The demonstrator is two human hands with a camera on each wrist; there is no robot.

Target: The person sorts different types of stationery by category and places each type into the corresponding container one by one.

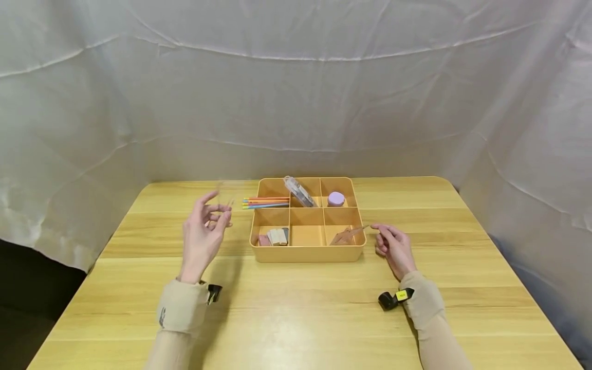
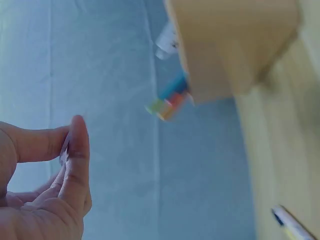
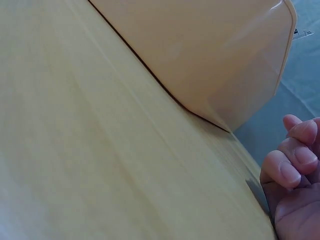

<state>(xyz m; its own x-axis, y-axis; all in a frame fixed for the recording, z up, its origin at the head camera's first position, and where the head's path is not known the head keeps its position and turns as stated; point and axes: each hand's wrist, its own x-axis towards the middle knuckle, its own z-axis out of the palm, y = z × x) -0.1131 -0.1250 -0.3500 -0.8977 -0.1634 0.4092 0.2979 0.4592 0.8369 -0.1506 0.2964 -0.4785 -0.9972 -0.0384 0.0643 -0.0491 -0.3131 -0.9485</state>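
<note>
My left hand (image 1: 203, 236) is raised above the table, left of a yellow divided organizer box (image 1: 305, 254). Its thumb and index finger pinch a thin, clear plastic piece (image 2: 64, 152); its outline is faint and its exact kind cannot be told. On the other side, my right hand (image 1: 393, 246) is beside the box's right wall with fingers loosely curled and nothing visible in them. Its index fingertip is close to the tip of a clear triangular ruler (image 1: 347, 236) in the front right compartment; whether they touch cannot be told. Printed markings show on the ruler's protruding corner (image 3: 302, 34).
Colored pencils (image 1: 265, 202) stick out over the box's left side. Its other compartments hold erasers (image 1: 276, 237), a clear tube-like item (image 1: 299, 191) and a round purple container (image 1: 336, 199). A pen-like object (image 2: 292, 224) lies on the wooden table (image 1: 296, 308). Grey cloth (image 1: 296, 103) surrounds the back.
</note>
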